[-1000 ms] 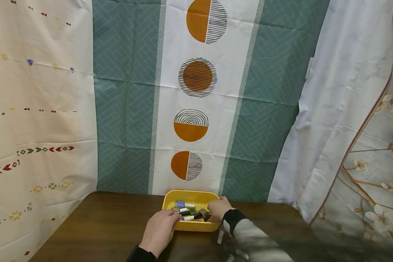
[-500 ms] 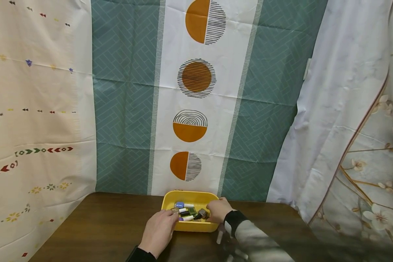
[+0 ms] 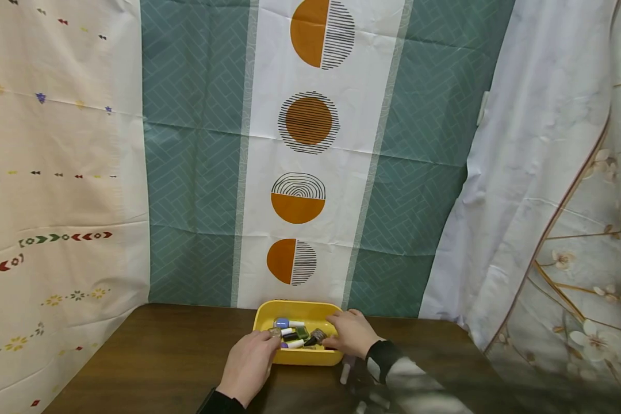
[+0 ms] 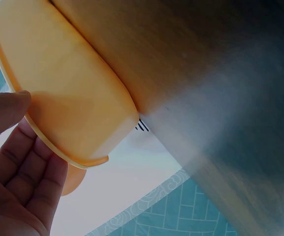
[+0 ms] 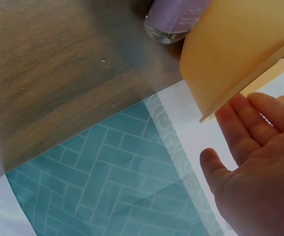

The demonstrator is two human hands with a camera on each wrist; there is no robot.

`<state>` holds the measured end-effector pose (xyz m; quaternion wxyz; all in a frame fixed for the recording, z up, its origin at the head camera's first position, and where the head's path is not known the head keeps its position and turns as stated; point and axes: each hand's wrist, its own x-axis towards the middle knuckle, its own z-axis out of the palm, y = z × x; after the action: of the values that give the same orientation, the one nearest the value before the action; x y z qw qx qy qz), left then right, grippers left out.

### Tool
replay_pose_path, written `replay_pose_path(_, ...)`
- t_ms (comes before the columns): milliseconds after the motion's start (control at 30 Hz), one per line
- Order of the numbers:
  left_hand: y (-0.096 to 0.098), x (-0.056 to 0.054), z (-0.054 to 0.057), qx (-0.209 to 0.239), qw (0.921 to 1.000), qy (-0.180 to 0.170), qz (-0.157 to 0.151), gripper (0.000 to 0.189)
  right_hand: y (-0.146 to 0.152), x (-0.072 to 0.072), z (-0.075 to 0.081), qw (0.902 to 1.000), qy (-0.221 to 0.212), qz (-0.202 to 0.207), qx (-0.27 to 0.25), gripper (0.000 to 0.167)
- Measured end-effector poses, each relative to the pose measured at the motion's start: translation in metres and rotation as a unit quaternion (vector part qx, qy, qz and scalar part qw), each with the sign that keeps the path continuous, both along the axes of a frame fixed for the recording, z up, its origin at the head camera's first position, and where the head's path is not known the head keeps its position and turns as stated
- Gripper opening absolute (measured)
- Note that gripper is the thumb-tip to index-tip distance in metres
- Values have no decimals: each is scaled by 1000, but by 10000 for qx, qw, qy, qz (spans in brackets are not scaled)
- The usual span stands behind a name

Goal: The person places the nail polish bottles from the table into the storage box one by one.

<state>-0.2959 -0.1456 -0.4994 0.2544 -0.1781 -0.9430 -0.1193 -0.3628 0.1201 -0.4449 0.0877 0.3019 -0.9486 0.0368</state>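
Note:
A yellow plastic bin (image 3: 305,357) stands on the table near its back edge. Inside lie several nail polish bottles, among them a blue one (image 3: 282,323), a green one (image 3: 302,332) and a brownish glittery one (image 3: 318,335). My left hand (image 3: 248,365) grips the bin's left rim; the left wrist view shows its thumb outside the wall (image 4: 68,88), other fingers behind the rim. At the right end, my right hand (image 3: 353,334) reaches over the rim with fingers loosely extended. In the right wrist view its thumb (image 5: 211,160) stands apart from the bin.
A purple nail polish bottle (image 5: 176,17) lies on the table beside the bin's right side. Blurred pale-capped bottles (image 3: 345,371) lie near my right forearm. A patterned cloth (image 3: 300,172) hangs behind the brown wooden table (image 3: 150,356), with curtains on both sides.
My right hand has loosened from the bin's right end and shifted slightly, its fingers straighter and its wrist further right. My left hand and the bin hold nearly the same place.

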Motion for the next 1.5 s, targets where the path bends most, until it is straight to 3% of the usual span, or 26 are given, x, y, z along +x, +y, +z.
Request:
replay_pose_path(500,1,2,1,-11,10000,9,12,8,22,16,-9,9983,66,234,-528,68)
replay_pose_path(733,0,2,1,-39,9999,141,-33,7,29,26,-15,9986,237,179,-429,71)
replay_pose_path(1033,0,0,1,-143,9996,234,-7,10,40,38,-20,9966,383,266,-680,73)
replay_pose_path(1267,0,0,0,-96,9999,60,-18,11,48,48,-24,9960,384,273,-753,73)
replay_pose_path(1500,-1,-1,1,-129,9999,94,31,14,65,56,-33,9921,944,503,-657,72)
